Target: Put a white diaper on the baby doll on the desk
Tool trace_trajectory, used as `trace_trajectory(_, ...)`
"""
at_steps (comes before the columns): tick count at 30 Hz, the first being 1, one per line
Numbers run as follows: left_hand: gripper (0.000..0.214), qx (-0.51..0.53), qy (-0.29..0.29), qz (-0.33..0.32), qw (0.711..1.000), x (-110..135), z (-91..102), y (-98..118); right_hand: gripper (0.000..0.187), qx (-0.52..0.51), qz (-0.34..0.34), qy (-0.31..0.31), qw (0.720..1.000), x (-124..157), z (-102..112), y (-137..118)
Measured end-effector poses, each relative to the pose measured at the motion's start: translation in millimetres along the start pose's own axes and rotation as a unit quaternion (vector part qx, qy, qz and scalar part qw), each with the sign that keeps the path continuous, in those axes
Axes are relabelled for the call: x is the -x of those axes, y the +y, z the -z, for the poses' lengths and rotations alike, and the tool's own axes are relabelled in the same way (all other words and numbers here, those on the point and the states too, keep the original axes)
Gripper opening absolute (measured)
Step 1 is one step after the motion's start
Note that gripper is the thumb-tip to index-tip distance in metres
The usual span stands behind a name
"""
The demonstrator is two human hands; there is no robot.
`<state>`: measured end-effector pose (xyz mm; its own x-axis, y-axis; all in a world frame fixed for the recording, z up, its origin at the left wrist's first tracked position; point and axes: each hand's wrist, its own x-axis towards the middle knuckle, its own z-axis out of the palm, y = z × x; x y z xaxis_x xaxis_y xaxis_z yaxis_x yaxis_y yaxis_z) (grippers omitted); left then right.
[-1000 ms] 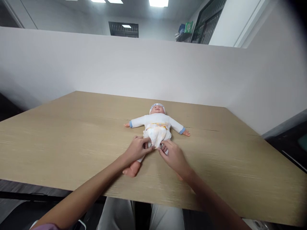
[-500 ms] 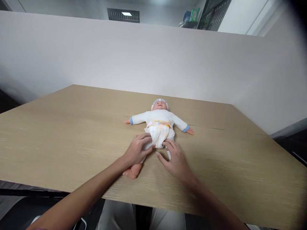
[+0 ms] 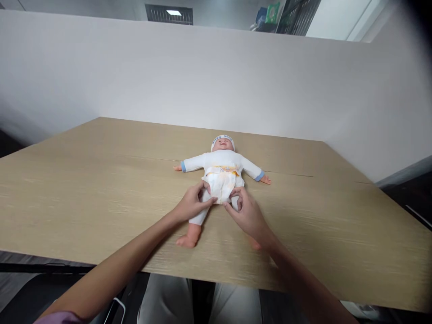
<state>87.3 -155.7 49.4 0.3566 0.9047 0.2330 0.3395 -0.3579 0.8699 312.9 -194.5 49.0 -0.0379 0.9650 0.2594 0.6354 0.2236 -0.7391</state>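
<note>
A baby doll [image 3: 221,164] in a white top with blue cuffs and a white cap lies on its back on the wooden table [image 3: 84,193], arms spread. It wears a white diaper [image 3: 221,185] with a yellow band. My left hand [image 3: 192,204] pinches the diaper's lower left edge at the doll's hip. My right hand [image 3: 246,211] pinches the lower right edge, fingers curled. One bare doll foot [image 3: 187,240] shows below my left wrist; the other leg is mostly hidden under my right hand.
A white partition wall [image 3: 135,76] stands along the table's far edge and right side. The table's front edge runs just below my forearms, with my lap in light trousers [image 3: 168,301] beneath it.
Both hands have shifted up along the doll's legs onto the diaper's lower edges, and the fingers have closed into pinches. The doll's left leg is more exposed now.
</note>
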Motion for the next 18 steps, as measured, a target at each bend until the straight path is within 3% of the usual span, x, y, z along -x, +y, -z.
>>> trace_trajectory(5,0.043,0.111,0.054,0.05,0.991,-1,-6.3,-9,0.028,-0.036,-0.022,0.024,0.999,-3,13,0)
trace_trajectory(9,0.052,0.122,0.079,0.075,0.987,2,-6.9,-12,0.023,-0.028,-0.029,0.024,0.999,-2,19,-1)
trace_trajectory(15,0.036,0.009,0.044,0.052,0.998,7,0.1,0,0.02,0.006,-0.009,0.025,1.0,0,13,-1)
trace_trajectory(18,0.038,0.056,0.001,0.065,0.996,4,2.6,4,0.021,-0.008,0.015,0.012,1.0,-1,7,2)
